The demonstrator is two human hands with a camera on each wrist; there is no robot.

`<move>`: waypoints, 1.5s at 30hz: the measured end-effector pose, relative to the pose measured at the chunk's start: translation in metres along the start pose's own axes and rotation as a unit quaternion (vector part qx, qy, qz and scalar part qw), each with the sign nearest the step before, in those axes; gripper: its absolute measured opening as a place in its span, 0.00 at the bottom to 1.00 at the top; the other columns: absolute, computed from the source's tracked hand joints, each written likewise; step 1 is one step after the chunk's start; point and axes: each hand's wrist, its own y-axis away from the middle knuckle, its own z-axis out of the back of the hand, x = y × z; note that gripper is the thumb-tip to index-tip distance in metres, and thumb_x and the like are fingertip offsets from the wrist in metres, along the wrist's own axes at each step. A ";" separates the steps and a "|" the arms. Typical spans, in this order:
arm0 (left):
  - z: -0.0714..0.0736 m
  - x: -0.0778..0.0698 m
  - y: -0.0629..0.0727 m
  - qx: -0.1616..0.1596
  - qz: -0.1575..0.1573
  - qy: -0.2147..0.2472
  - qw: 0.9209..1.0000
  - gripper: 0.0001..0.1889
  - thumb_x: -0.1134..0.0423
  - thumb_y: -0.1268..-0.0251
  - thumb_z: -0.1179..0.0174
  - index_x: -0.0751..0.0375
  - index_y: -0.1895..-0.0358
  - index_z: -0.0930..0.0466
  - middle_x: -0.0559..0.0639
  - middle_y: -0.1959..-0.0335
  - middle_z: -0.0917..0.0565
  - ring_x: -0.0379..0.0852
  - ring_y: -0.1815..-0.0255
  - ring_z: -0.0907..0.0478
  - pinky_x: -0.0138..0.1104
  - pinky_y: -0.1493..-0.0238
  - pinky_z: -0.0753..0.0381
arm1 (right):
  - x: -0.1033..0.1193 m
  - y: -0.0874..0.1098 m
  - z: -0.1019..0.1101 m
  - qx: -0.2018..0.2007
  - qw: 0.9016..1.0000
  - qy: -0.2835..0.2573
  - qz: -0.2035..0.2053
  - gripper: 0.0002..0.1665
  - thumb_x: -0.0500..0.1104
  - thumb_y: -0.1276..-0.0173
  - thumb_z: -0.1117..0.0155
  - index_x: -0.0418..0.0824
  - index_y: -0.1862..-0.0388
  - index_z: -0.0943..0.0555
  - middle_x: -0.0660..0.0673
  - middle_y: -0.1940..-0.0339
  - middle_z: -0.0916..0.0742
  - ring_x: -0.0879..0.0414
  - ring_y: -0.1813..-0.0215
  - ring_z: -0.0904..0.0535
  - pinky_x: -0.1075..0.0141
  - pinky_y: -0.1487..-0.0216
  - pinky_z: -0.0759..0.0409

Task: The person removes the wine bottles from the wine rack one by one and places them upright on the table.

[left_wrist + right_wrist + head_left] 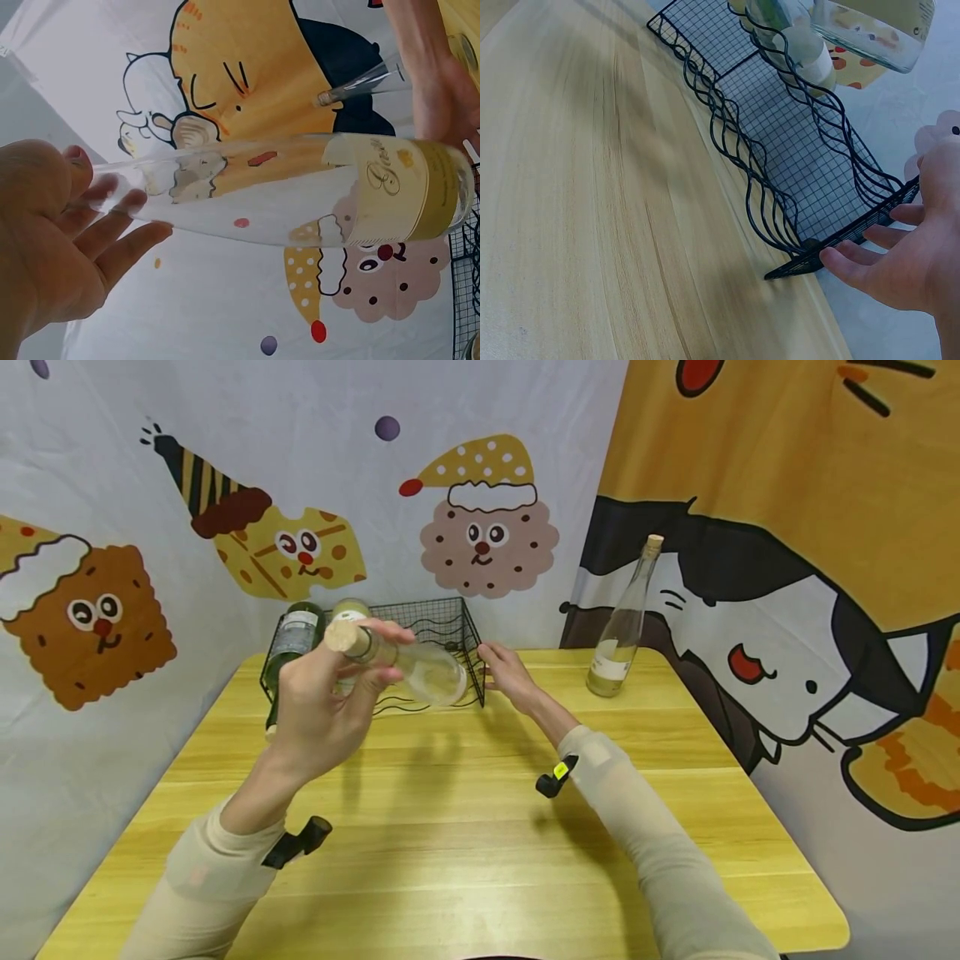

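My left hand (322,710) grips a clear glass bottle (431,672) by its corked neck. The bottle is raised and tilted, its base pointing away from me, in front of the black wire rack (420,612). A cream and gold label (397,187) shows near its base in the left wrist view. At the rack's right end is my right hand (513,678), its nearly straight fingers (855,253) touching the end panel from outside. Inside the rack, at its left, lie a dark green bottle (294,631) and a pale bottle (350,608), partly hidden by my left hand.
Another corked clear bottle (618,639) stands upright on the wooden table (450,860), right of the rack. Behind the table hangs a cloth (300,435) printed with cartoon figures. Wavy wires (739,154) run along the rack's front.
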 end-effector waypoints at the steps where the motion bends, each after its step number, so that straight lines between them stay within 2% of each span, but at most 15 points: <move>1: 0.000 0.000 0.000 0.004 0.005 0.004 1.000 0.27 0.49 0.14 0.37 0.78 0.42 0.17 0.66 0.48 0.06 0.60 0.47 0.05 0.27 0.41 0.07 | 0.000 0.000 0.000 -0.001 1.000 0.001 -0.001 0.38 0.60 0.04 0.54 0.37 0.09 0.35 0.34 0.09 0.31 0.27 0.12 0.31 0.31 0.14 0.26; 10: 0.000 0.003 0.003 0.039 0.031 0.029 0.998 0.25 0.51 0.13 0.37 0.77 0.42 0.17 0.65 0.47 0.07 0.61 0.45 0.05 0.30 0.41 0.06 | 0.000 0.000 0.000 -0.001 1.000 0.000 -0.004 0.38 0.60 0.04 0.54 0.38 0.10 0.34 0.32 0.09 0.32 0.26 0.12 0.32 0.31 0.14 0.25; 15: -0.001 0.006 0.003 0.053 0.025 0.022 0.998 0.19 0.58 0.14 0.35 0.76 0.42 0.17 0.64 0.49 0.06 0.63 0.48 0.04 0.29 0.44 0.06 | 0.000 0.000 0.000 -0.004 1.000 0.003 -0.004 0.38 0.60 0.04 0.54 0.38 0.10 0.34 0.32 0.09 0.32 0.27 0.12 0.31 0.32 0.15 0.24; 19: -0.002 0.013 0.004 0.066 0.022 0.017 0.997 0.19 0.57 0.14 0.36 0.76 0.42 0.18 0.64 0.49 0.06 0.62 0.49 0.03 0.29 0.47 0.06 | 0.000 -0.001 0.000 -0.005 1.000 0.001 -0.002 0.38 0.60 0.04 0.54 0.38 0.10 0.33 0.32 0.09 0.31 0.26 0.13 0.31 0.31 0.15 0.24; 23: -0.005 0.018 0.006 0.086 0.038 0.031 0.995 0.14 0.72 0.21 0.31 0.78 0.42 0.19 0.67 0.48 0.07 0.63 0.48 0.04 0.30 0.46 0.05 | -0.001 -0.002 0.000 -0.006 1.000 0.003 -0.003 0.38 0.60 0.04 0.54 0.37 0.10 0.34 0.33 0.09 0.30 0.26 0.13 0.31 0.32 0.15 0.24; 25: -0.007 0.020 0.008 0.092 0.049 0.037 0.994 0.16 0.79 0.28 0.29 0.78 0.41 0.18 0.67 0.48 0.07 0.64 0.47 0.04 0.30 0.47 0.05 | -0.002 -0.002 0.000 -0.007 1.000 0.004 -0.004 0.38 0.60 0.04 0.54 0.37 0.10 0.34 0.34 0.09 0.30 0.27 0.13 0.30 0.33 0.15 0.23; 27: -0.010 0.022 0.009 0.094 0.059 0.041 0.993 0.18 0.83 0.31 0.28 0.79 0.41 0.18 0.67 0.48 0.07 0.64 0.46 0.04 0.29 0.48 0.06 | -0.002 -0.002 0.000 -0.007 1.000 0.004 -0.004 0.38 0.60 0.04 0.54 0.38 0.09 0.34 0.34 0.09 0.31 0.27 0.13 0.30 0.33 0.15 0.22; 37: -0.018 0.033 0.011 0.107 0.091 0.048 0.989 0.18 0.79 0.28 0.29 0.77 0.39 0.17 0.65 0.48 0.06 0.63 0.46 0.04 0.27 0.51 0.06 | 0.001 -0.001 0.001 0.000 1.000 -0.004 0.000 0.40 0.60 0.04 0.54 0.38 0.07 0.39 0.35 0.07 0.33 0.27 0.10 0.34 0.32 0.14 0.26; 45: -0.023 0.040 0.014 0.119 0.109 0.042 0.986 0.17 0.77 0.26 0.29 0.74 0.38 0.16 0.63 0.47 0.05 0.61 0.46 0.04 0.28 0.55 0.05 | 0.000 0.000 0.001 0.000 1.000 -0.001 -0.004 0.39 0.60 0.04 0.53 0.40 0.08 0.36 0.36 0.08 0.31 0.30 0.13 0.29 0.34 0.15 0.23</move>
